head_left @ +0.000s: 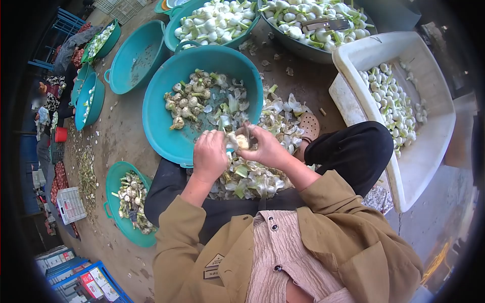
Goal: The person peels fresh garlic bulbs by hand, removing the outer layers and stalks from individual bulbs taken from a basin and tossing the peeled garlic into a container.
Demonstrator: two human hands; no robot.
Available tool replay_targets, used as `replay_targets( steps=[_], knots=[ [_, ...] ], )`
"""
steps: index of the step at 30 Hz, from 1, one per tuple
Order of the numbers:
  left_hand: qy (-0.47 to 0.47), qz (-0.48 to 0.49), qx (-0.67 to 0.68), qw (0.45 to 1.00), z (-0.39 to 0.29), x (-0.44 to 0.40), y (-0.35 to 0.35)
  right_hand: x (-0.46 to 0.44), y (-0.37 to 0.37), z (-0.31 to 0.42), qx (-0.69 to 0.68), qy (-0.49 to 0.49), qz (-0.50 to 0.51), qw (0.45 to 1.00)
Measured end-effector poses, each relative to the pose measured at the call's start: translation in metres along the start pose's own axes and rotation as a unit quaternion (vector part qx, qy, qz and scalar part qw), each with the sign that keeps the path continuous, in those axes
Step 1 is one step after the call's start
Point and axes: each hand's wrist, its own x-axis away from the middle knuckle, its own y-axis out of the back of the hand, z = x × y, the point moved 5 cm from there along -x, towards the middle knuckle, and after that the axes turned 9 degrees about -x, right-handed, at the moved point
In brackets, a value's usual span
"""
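Closest up: brown jacket (338, 237) open over a crinkled pale-pink top (268, 252), black trousers (353, 151) below. Got a cream-coloured round garlic bulb (242, 142) clamped between thumb and bent fingers of the right hand (262, 147), up by the near rim of a round teal plastic tub (156, 86). Left hand (210, 155) just beside it, fingers curled nearly closed; honestly can't tell if gripping the bulb too. Inside the tub, dirty brownish garlic heads (191, 101) plus loose papery skins (235, 101). Between the legs, big heap of pale skins (257, 182), reaching near a brown perforated clog (309, 126). Off right, white plastic bin (432, 86) with clean white bulbs (386, 98). Down left, smaller green plastic tub (113, 202) of stalky garlic (132, 202).
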Motion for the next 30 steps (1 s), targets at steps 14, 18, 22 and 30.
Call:
replay_targets(
  steps=[14,18,22,30],
  knots=[
    [0.429,0.031,0.759,0.489,-0.003,0.051,-0.065,-0.005,-0.008,0.005,-0.225,0.011,0.037,0.974],
    [0.313,0.023,0.678,0.665,-0.032,0.026,-0.040,-0.006,0.007,-0.028,-0.217,-0.044,-0.233,0.947],
    [0.242,0.034,0.668,0.702,-0.044,0.024,-0.029,-0.007,0.013,-0.024,-0.407,-0.109,-0.216,0.881],
    [0.267,-0.002,0.007,0.964,0.041,0.034,-0.020,-0.004,-0.016,0.006,-0.750,-0.192,0.040,0.631]
  ],
)
